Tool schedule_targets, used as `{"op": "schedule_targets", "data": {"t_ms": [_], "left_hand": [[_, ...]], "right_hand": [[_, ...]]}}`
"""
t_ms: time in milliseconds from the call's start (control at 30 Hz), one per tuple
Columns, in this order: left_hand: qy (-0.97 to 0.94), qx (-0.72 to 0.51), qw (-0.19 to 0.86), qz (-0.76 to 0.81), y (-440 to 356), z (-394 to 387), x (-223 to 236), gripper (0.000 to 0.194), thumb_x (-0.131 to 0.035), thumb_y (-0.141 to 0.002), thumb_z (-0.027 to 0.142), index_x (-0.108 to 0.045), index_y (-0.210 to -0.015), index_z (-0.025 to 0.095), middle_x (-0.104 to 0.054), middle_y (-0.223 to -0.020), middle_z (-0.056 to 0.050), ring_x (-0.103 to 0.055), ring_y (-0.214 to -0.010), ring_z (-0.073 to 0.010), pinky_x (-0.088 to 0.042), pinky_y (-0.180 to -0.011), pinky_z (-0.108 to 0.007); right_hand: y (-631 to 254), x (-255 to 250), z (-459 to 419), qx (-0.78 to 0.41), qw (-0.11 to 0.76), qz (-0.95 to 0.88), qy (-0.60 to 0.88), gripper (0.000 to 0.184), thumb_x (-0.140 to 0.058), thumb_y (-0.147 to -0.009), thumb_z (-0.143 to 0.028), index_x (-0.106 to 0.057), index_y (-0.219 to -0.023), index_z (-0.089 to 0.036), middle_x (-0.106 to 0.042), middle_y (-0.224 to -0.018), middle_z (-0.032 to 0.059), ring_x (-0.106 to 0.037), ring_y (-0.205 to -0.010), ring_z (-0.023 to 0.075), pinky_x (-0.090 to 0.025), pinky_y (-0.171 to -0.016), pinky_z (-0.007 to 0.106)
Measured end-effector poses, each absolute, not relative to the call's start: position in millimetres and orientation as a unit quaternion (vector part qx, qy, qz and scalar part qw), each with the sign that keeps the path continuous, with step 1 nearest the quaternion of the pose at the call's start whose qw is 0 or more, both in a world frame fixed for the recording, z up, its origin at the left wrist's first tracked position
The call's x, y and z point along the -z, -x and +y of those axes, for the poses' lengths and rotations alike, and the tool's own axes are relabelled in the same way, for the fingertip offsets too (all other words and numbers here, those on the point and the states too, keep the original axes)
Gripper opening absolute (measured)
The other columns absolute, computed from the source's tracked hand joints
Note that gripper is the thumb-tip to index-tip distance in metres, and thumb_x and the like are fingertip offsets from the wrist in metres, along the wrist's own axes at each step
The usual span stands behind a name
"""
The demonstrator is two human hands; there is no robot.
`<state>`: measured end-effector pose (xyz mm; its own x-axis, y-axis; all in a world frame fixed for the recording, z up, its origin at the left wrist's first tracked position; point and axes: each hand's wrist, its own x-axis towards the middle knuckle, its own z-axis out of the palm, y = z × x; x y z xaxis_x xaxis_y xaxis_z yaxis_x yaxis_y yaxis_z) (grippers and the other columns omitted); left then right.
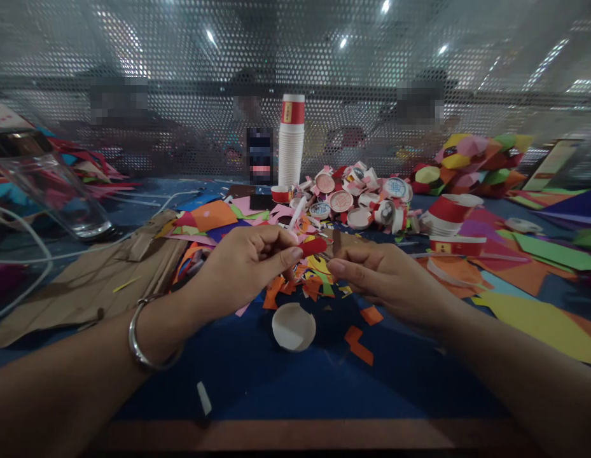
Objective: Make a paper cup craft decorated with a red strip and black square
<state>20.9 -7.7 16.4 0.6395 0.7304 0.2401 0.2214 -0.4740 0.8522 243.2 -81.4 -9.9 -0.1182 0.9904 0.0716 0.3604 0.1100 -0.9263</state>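
Observation:
My left hand [250, 264], a metal bangle on its wrist, pinches a small red paper piece [314, 247] between thumb and forefinger. My right hand [385, 275] sits just right of it, fingers curled together with the thumb tip close to the red piece; what it holds, if anything, is hidden. Both hands hover over a heap of orange, yellow and red paper scraps [307, 283]. A cut white cup bottom [294, 327] lies on the blue mat [276, 381] just below the hands.
A tall stack of white paper cups [291, 143] stands at the back, with a pile of cut cup pieces [357, 197] beside it. Coloured paper sheets [528, 267] cover the right. Brown cardboard [85, 280] and a clear container [61, 197] lie left. People sit behind a perforated screen [190, 83].

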Motion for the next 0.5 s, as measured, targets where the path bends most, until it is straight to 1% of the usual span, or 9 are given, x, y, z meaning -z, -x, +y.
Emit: {"op": "schedule_targets", "data": {"t_ms": [133, 267, 333, 500], "left_hand": [[-0.817, -0.291, 0.397, 0.301, -20.5, -8.4, -16.2, 0.022, -0.066, -0.098, 0.023, -0.071, -0.077, 0.016, -0.064, -0.063, 0.004, -0.046, -0.046, -0.0030, -0.035, -0.043, -0.015], [-0.808, -0.277, 0.413, 0.315, -19.6, -8.5, -14.2, 0.028, -0.068, -0.098, 0.034, -0.072, -0.077, 0.017, -0.067, -0.066, 0.002, -0.052, -0.053, -0.0052, -0.038, -0.049, -0.017], [-0.806, -0.278, 0.417, 0.315, -19.7, -8.8, -13.7, 0.028, -0.069, -0.097, 0.036, -0.072, -0.077, 0.017, -0.067, -0.067, 0.002, -0.054, -0.056, -0.0063, -0.039, -0.050, -0.017], [-0.804, -0.279, 0.410, 0.329, -20.1, -10.4, -14.3, 0.028, -0.070, -0.097, 0.034, -0.073, -0.075, 0.017, -0.065, -0.063, 0.003, -0.046, -0.049, -0.0051, -0.031, -0.044, -0.019]], "right_hand": [[-242.9, 9.0, -82.0, -0.403, 0.388, -0.636, 0.531, 0.061, -0.065, -0.088, -0.078, -0.055, -0.072, -0.020, -0.031, -0.059, -0.0087, -0.024, -0.049, 0.0061, -0.016, -0.045, 0.025], [-242.2, 8.5, -82.6, -0.412, 0.396, -0.633, 0.523, 0.061, -0.066, -0.088, -0.077, -0.052, -0.069, -0.021, -0.028, -0.058, -0.0090, -0.021, -0.048, 0.0058, -0.014, -0.045, 0.026], [-242.3, 8.5, -82.8, -0.413, 0.401, -0.632, 0.519, 0.060, -0.066, -0.088, -0.076, -0.051, -0.068, -0.021, -0.028, -0.058, -0.0089, -0.021, -0.048, 0.0059, -0.014, -0.044, 0.026], [-243.1, 7.2, -83.7, -0.402, 0.398, -0.641, 0.518, 0.058, -0.066, -0.090, -0.074, -0.055, -0.069, -0.020, -0.030, -0.058, -0.0080, -0.023, -0.050, 0.0068, -0.016, -0.046, 0.026]]}}
